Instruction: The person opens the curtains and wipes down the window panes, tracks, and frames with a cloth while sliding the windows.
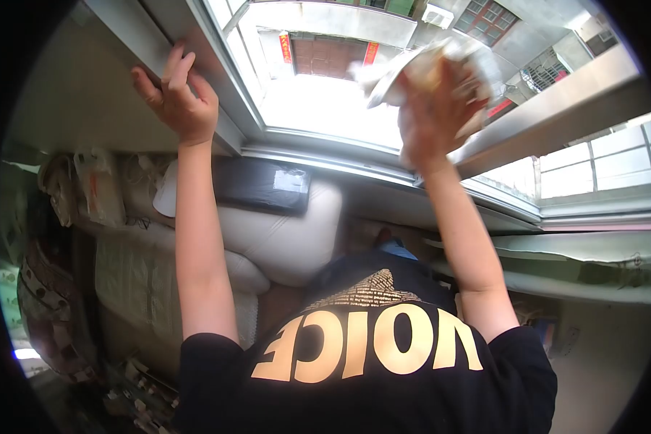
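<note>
My left hand (179,98) is raised at the window's left side, fingers spread and fingertips resting against the grey metal window frame (228,79). Nothing is in it. On the other side, my right hand (435,116) holds a crumpled whitish cloth (477,61) up in front of the window glass (318,101). Both the hand and the cloth are smeared by motion. Whether the cloth touches the glass, I cannot tell exactly.
Below the sill (325,155) lies a black box-like package (260,186) on a pale padded seat (289,239). Plastic bags (100,186) sit farther left. A metal window bar (557,108) slants across the right. Outside stands a building with red strips.
</note>
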`<state>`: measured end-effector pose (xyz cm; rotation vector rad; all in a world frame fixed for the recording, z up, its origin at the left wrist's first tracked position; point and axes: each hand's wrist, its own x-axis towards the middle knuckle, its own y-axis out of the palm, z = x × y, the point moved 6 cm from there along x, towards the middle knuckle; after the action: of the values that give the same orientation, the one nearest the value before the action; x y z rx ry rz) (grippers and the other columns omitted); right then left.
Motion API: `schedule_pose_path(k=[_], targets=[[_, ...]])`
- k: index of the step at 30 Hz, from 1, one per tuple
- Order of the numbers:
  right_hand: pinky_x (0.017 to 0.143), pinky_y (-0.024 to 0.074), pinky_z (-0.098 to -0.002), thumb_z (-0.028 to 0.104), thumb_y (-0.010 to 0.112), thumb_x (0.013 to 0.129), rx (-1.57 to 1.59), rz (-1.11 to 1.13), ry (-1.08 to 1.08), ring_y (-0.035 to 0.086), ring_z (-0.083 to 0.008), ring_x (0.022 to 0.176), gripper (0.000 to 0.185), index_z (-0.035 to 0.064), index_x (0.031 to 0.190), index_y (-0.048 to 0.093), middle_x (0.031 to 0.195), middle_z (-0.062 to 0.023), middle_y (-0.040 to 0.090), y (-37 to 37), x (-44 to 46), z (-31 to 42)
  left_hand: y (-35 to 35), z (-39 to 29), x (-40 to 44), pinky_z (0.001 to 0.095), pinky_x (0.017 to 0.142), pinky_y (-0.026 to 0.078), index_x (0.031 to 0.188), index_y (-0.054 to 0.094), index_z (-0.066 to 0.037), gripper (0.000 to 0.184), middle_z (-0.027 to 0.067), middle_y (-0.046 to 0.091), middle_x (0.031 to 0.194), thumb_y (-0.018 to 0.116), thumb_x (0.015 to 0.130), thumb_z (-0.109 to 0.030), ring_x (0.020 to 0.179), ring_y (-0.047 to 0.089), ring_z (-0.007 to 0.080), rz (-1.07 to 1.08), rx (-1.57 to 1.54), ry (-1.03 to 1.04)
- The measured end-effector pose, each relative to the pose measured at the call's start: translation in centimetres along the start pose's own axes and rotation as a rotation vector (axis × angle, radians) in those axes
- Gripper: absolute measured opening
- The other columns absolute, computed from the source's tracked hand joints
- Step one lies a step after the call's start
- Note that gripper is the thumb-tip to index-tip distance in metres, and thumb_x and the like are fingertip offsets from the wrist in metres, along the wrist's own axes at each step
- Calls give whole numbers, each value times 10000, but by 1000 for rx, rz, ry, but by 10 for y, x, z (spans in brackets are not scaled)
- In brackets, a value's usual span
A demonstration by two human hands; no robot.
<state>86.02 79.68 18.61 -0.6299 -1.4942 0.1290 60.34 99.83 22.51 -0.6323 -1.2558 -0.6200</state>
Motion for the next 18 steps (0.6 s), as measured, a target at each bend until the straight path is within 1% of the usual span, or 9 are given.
schedule_pose_path(k=[2, 5, 7, 9, 11, 13, 15, 17, 18], targets=[[980, 331, -559, 149, 580, 815, -36, 143, -83, 417, -380, 1256, 484, 390, 1232, 629, 1341, -9, 518, 23, -54, 7, -1, -2, 3, 475, 1185, 184, 1131, 519, -136, 387, -5, 653, 1168, 539, 801, 64, 1253, 497, 254, 8, -23, 14], [900, 443, -465, 63, 523, 830, 199, 618, -42, 566, -278, 1108, 535, 321, 1292, 601, 1214, -31, 606, 45, -104, 0, 0, -2, 1, 477, 1184, 187, 1139, 515, -146, 394, -8, 647, 1181, 537, 806, 63, 1284, 467, 289, 21, -46, 15], [927, 444, -424, 63, 536, 825, 318, 429, -163, 565, -282, 1123, 516, 266, 1294, 606, 1232, -36, 602, 32, -110, 4, 3, -2, 0, 481, 1181, 197, 1141, 516, -153, 398, -7, 641, 1192, 539, 807, 63, 1303, 444, 316, 35, 2, 4], [1010, 358, -447, 31, 504, 814, 428, 361, -107, 546, -280, 1145, 539, 219, 1311, 599, 1265, -60, 588, 31, -114, 3, 2, -1, -1, 487, 1175, 206, 1141, 519, -155, 396, -3, 638, 1199, 541, 812, 63, 1314, 431, 331, 37, 13, 6], [1024, 363, -505, 26, 560, 803, 401, 405, -116, 531, -298, 1193, 538, 211, 1307, 601, 1293, -51, 577, 38, -116, -4, 2, -4, -1, 536, 1168, 203, 1161, 473, -119, 373, 48, 649, 1159, 532, 833, 50, 1117, 614, 224, 75, 123, 45], [1063, 278, -593, -3, 560, 789, 206, 158, -77, 457, -347, 1287, 587, 181, 1346, 570, 1400, -78, 500, 18, -69, -6, 4, -4, 1, 539, 1165, 209, 1158, 476, -118, 369, 44, 647, 1153, 536, 833, 46, 1117, 614, 221, 66, 120, 50], [1065, 219, -662, -14, 558, 766, 298, -29, 18, 377, -401, 1346, 653, 144, 1397, 509, 1473, -117, 415, -13, -12, -8, 2, -6, 0, 543, 1161, 215, 1156, 478, -117, 365, 39, 646, 1146, 540, 833, 41, 1118, 614, 219, 86, 109, 64], [1148, 124, -525, 30, 580, 777, 257, -193, 5, 332, -416, 1378, 561, 19, 1337, 551, 1458, -218, 405, -44, 40, -15, 1, -6, 2, 556, 1154, 221, 1158, 481, -115, 363, 33, 643, 1136, 551, 832, 28, 1120, 611, 216, 77, 115, 76], [1139, 118, -552, 51, 582, 788, 317, -273, -18, 308, -433, 1383, 567, 9, 1350, 524, 1466, -244, 373, -56, 61, -22, 3, -7, 2, 556, 1154, 221, 1158, 481, -115, 363, 33, 643, 1136, 551, 832, 28, 1120, 611, 216, 93, 113, 83]])
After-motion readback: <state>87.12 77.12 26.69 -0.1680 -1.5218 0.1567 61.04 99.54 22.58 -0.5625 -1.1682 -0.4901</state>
